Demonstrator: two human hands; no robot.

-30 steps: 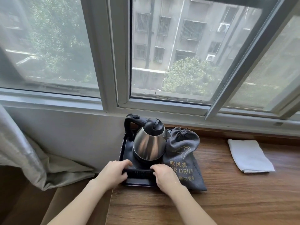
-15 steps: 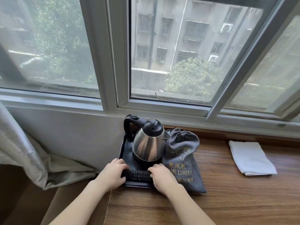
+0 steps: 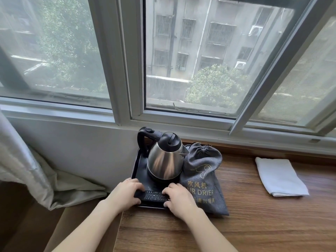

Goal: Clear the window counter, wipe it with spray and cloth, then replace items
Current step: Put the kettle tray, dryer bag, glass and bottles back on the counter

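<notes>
Black plastic forms the tray, which sits at the left end of the wooden surface, against the wall below the window. We see a black remote control lying across the tray's near edge. The left hand covers the remote's left end and the tray's near left corner, with its fingers curled over the remote; a ring shows on one of them. The right hand covers the remote's right end, fingers curled down onto it and the thumb tucked at the tray's front rim. We read both hands as gripping the tray and remote together at the near edge, though the undersides of the fingers are hidden.

A stainless-steel kettle with a black lid and handle stands upright on the tray behind the remote, its spout pointing right. A grey drawstring bag, printed with a hair-dryer symbol and the words "AIR DRIER", lies just beside the tray on the right, touching the kettle's side and partly under the right hand. A folded white cloth lies well apart from the bag, further right on the surface. A pale curtain hangs at the far left, its hem bunched beside the surface's end.
</notes>
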